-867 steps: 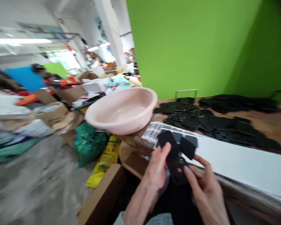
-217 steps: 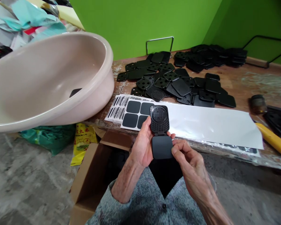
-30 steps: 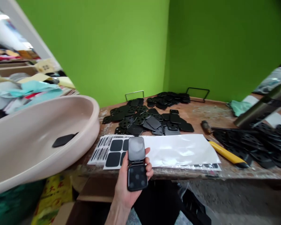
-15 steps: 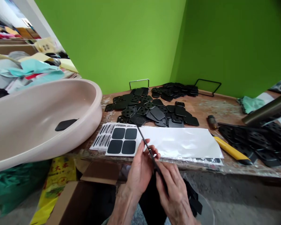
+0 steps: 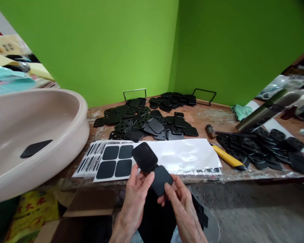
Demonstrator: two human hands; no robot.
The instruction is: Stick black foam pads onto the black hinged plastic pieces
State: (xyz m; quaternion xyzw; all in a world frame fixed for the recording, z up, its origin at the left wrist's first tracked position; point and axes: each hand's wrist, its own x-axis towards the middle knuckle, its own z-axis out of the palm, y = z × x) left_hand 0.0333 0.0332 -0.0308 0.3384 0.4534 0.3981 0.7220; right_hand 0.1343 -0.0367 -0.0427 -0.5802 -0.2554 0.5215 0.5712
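A black two-part hinged piece (image 5: 145, 157) is held over the table's front edge, its ridged square half up and left, its smooth square half down and right. My left hand (image 5: 138, 189) grips it near the hinge, thumb on top. My right hand (image 5: 178, 197) pinches the smooth half at its lower right. Behind the hands lies a white sheet with four dark rounded squares (image 5: 110, 153), beside a long white sheet (image 5: 184, 153). Similar black pieces (image 5: 154, 125) form a loose pile farther back.
At left is a large pale basin (image 5: 79, 135) with one black piece (image 5: 36, 148) inside. On the right are a yellow-handled tool (image 5: 228, 158), a small bottle (image 5: 210, 131), more black pieces (image 5: 268, 148) and a metal cylinder (image 5: 262, 109). An open cardboard box (image 5: 91, 202) stands below.
The held piece has turned from edge-on to show its broad faces. My right hand has shifted to its lower right part. The view has swung right.
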